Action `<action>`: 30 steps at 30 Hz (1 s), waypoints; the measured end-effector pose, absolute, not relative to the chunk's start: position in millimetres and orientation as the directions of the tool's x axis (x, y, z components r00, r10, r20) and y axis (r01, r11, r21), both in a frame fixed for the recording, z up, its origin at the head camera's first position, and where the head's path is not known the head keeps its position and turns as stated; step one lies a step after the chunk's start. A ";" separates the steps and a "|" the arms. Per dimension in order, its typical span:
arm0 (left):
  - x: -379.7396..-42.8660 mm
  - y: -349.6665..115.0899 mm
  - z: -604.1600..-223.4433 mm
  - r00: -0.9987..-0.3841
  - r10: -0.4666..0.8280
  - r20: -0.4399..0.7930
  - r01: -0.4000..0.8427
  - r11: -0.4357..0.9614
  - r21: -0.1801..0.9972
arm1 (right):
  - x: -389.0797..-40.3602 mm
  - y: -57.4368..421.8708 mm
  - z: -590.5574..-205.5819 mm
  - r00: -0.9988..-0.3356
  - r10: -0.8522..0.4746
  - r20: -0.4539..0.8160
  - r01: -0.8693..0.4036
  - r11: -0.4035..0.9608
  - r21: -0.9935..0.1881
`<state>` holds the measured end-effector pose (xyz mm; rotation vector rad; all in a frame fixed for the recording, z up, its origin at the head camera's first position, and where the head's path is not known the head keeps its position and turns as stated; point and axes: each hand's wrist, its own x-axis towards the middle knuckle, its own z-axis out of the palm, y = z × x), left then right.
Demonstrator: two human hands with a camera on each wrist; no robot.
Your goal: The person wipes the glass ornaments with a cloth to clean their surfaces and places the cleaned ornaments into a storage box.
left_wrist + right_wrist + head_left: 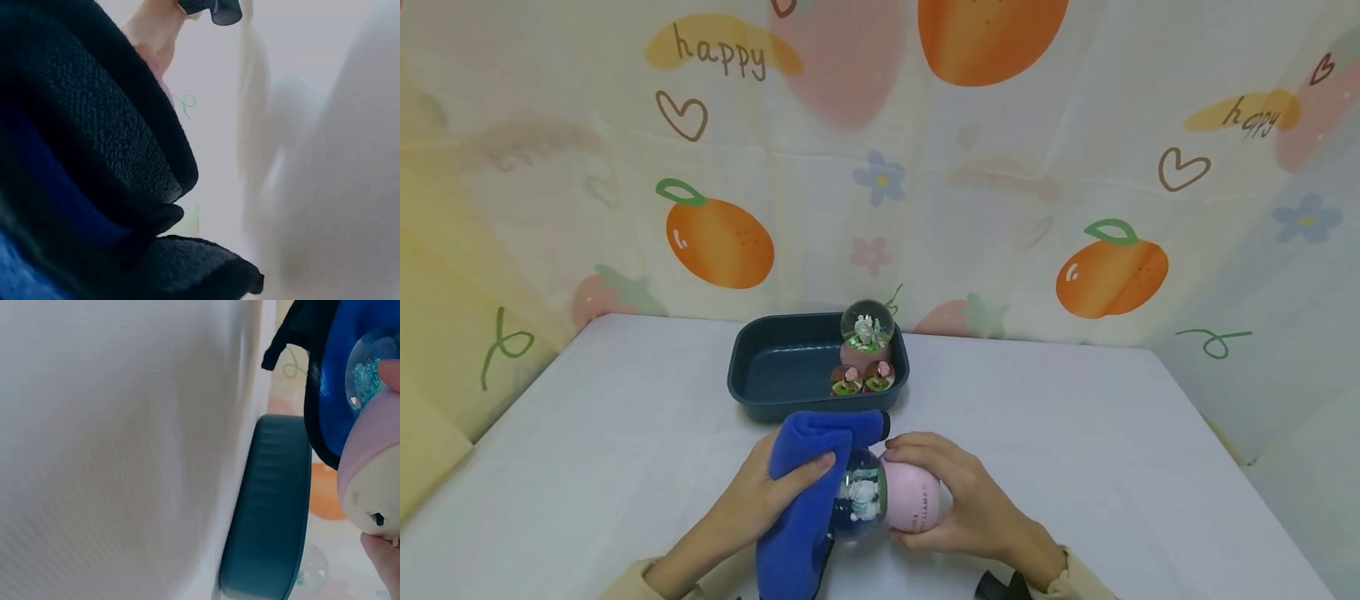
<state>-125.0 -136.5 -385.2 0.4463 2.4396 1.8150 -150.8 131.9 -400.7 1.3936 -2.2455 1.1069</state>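
My left hand (769,487) grips a folded blue cloth (801,508) with dark edging, the thumb lying over its front. The cloth touches the glass ball of a snow globe (912,497), which lies on its side. By its pink base, my right hand (970,504) holds the globe, fingers over the top and thumb beneath. White figures show inside the glass. In the right wrist view the base's pale underside (381,494) faces the camera. Dark cloth folds (106,125) fill much of the left wrist view and hide the left fingers there.
Beyond the hands stands a dark teal tray (782,408) on the white-covered table (1075,433). At its right end are a larger snow globe (867,333) and two small globes (878,377). A fruit-printed curtain (820,208) hangs behind the table.
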 end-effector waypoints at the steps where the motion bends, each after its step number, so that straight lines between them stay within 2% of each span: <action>1: -125.1 -136.7 -385.4 -0.953 0.283 0.104 0.177 0.245 0.953 | -150.6 131.7 -400.2 -0.490 -0.639 0.593 -0.861 0.245 -0.446; 8: -124.4 -141.3 -389.6 -0.881 0.470 -0.057 0.009 0.136 0.991 | -150.6 131.5 -396.7 -0.434 -0.622 0.652 -0.897 0.231 -0.377; 12: -124.6 -141.7 -391.5 -0.868 0.493 -0.049 0.011 0.117 0.993 | -150.7 132.4 -397.0 -0.441 -0.617 0.651 -0.893 0.234 -0.384; 21: -122.0 -138.1 -392.2 -0.856 0.506 0.104 0.163 0.073 0.984 | -154.0 133.7 -399.0 -0.573 -0.572 0.587 -0.797 0.223 -0.562; 25: -119.8 -134.3 -391.5 -0.877 0.471 0.097 0.165 0.106 0.981 | -154.1 134.0 -399.4 -0.643 -0.562 0.521 -0.726 0.229 -0.649; 30: -118.7 -128.9 -392.3 -0.918 0.386 0.087 0.153 0.142 0.978 | -155.0 133.6 -399.6 -0.735 -0.560 0.381 -0.604 0.286 -0.744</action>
